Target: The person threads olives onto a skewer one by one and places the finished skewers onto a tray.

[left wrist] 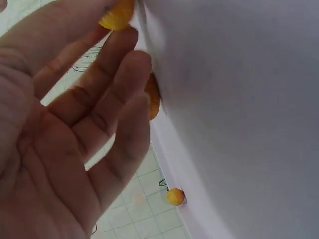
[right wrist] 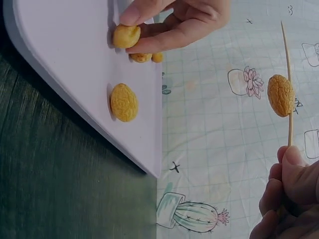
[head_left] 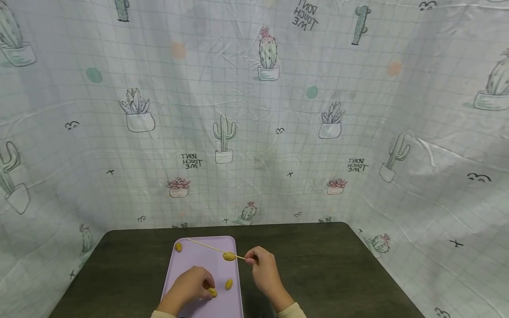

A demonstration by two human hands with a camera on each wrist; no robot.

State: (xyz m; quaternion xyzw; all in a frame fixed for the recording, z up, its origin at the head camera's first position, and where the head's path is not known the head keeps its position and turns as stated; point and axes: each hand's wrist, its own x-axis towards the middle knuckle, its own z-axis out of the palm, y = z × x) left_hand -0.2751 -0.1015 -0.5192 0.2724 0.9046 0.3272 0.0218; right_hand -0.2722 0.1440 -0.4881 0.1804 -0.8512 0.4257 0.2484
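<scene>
My left hand (head_left: 192, 285) pinches a small, wrinkled yellow oval piece (right wrist: 126, 36), potato-like in look, between thumb and fingertips low over the lilac tray (head_left: 199, 256). The right hand (head_left: 263, 270) grips one end of a thin wooden skewer (head_left: 207, 245), whose tip points left above the tray's far part. A similar yellow piece (right wrist: 280, 95) is on the skewer, a little beyond the right fingertips. Loose on the tray lie a piece (head_left: 229, 284) right of the left hand and another (head_left: 178, 247) at the far left corner. One more piece (right wrist: 140, 57) shows behind the left fingers.
Under the tray is a dark wooden table (head_left: 334, 274), which extends to both sides. A pale curtain (head_left: 258, 132) printed with cacti surrounds the table at the back and sides.
</scene>
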